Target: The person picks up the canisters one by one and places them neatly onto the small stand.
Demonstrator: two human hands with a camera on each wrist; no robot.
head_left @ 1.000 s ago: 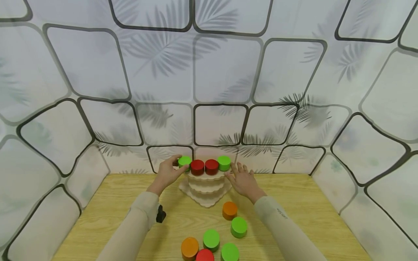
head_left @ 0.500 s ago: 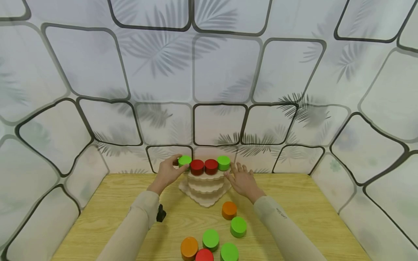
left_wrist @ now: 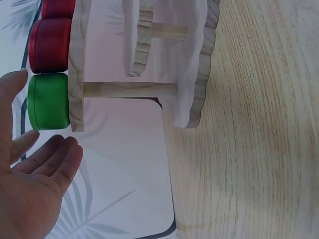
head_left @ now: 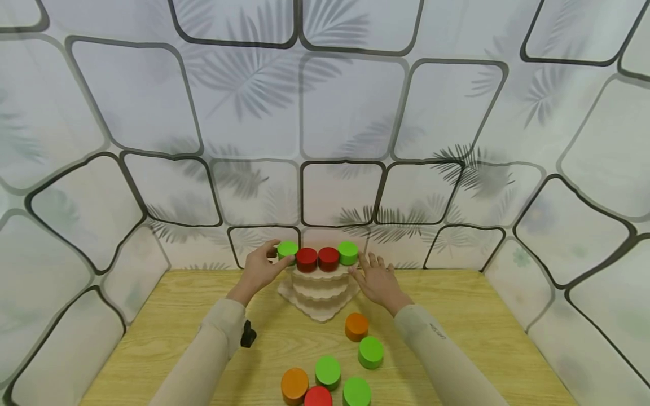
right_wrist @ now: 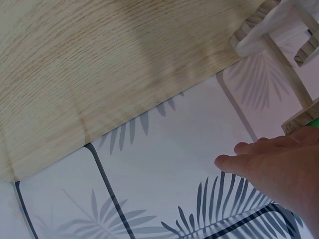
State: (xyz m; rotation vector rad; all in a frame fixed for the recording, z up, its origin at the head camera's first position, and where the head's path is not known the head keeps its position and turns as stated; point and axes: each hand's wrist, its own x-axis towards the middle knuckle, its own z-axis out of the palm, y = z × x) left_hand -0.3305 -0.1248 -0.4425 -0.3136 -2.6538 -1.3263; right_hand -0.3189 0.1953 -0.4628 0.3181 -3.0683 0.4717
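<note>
Two red blocks (head_left: 307, 260) sit between the left green block (head_left: 288, 250) and right green block (head_left: 348, 253) atop a wooden stand (head_left: 320, 291). The left hand (head_left: 259, 269), fingers relaxed, flanks the former; the right hand (head_left: 378, 283), straight-fingered, the latter. Sleeve (head_left: 431, 341) lettering (head_left: 438, 331) is illegible.

Wood-grain table (head_left: 437, 344); tiered wooden stand (head_left: 321, 292) toward back; nearer, three green cylinders (head_left: 328, 369), two orange cylinders (head_left: 357, 326), red cylinder (head_left: 318, 396).

Clock face centred on the pale scalloped wooden tiered stand (head_left: 321, 291): the white leaf-patterned wall (head_left: 345, 113) bars twelve; my left hand (head_left: 260, 268) blocks ten, my right hand (head_left: 377, 280) nearly three; a squat orange cylinder (head_left: 357, 327) obstructs half past four; at six I have passage, until a green cylinder (head_left: 328, 370).
</note>
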